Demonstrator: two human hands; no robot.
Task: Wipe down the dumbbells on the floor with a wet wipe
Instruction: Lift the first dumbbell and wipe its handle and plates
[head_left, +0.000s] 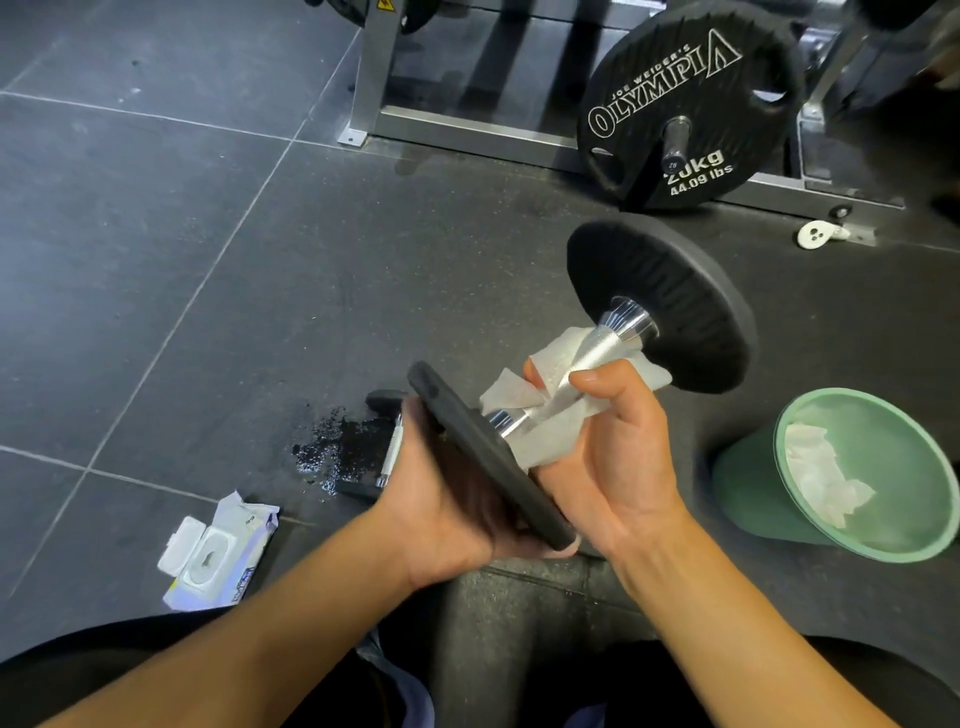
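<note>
Chrome knurled dumbbell (597, 358), crumpled white wipe (550, 436)

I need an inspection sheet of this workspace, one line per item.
Surface: dark floor with a wet patch.
Job's things: dumbbell held up; wet wipe wrapped round its handle; second dumbbell on the floor; wipe pack, lid open.
Clutter: green bin with used wipes inside; small white object by the rack.
Hands: left hand holds the dumbbell's near plate; right hand grips the wet wipe round the handle.
Cables: nothing seen.
Surroundings: 20kg weight plate on the metal rack.
</note>
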